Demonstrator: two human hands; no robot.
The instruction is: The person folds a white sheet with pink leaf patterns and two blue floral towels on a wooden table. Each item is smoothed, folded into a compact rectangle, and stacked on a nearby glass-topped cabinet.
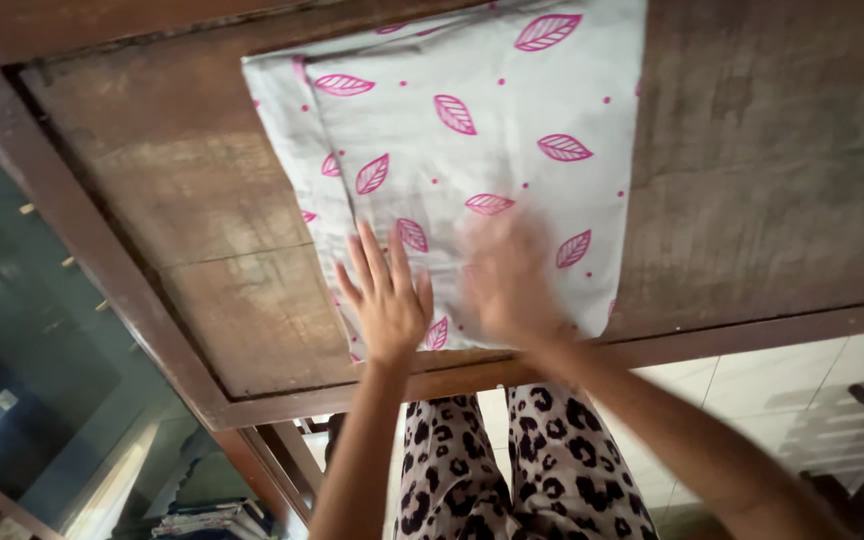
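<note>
A folded pale grey cloth with pink leaf prints and dots lies flat on a worn wooden table. My left hand rests flat on the cloth's near left part, fingers spread and pointing away from me. Beside it, my right hand is blurred with motion over the cloth's near edge, palm down and fingers loosely apart. Neither hand grips anything.
The table has a raised dark wooden rim along its left and near sides. My legs in leopard-print trousers stand below the near edge. White floor tiles lie to the right, a dark glass surface to the left.
</note>
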